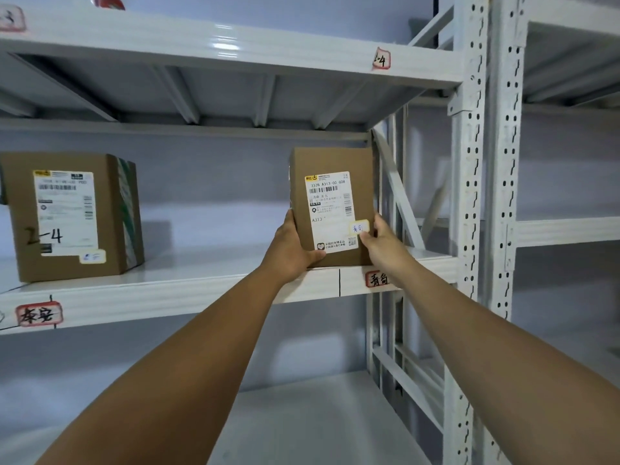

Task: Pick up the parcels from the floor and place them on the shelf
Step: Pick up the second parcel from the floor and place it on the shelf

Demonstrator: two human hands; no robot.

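A white metal rack filled the view against a pale wall, its middle shelf [188,283] running across at arm's reach with red-edged handwritten tags stuck along the front lip. At the far left of that shelf stood a larger box [67,216], label facing out and "2-4" marked on it, well apart from the work. Further right, the left hand [291,245] was wrapped around the lower left corner of the parcel [330,206], thumb on its labelled face. The parcel stood upright at the shelf's right end, its base at the very front edge, though whether it was fully seated there could not be told. The right hand [377,241] pressed against its lower right side, so both hands were clamped on the parcel from opposite sides. Just beyond it were the slanted brace and the punched upright post [469,196]. Standing tall and narrow so close to the lip, the parcel could probably tip forward and fall if released without being pushed deeper; sliding it rightward might also catch it on the brace.
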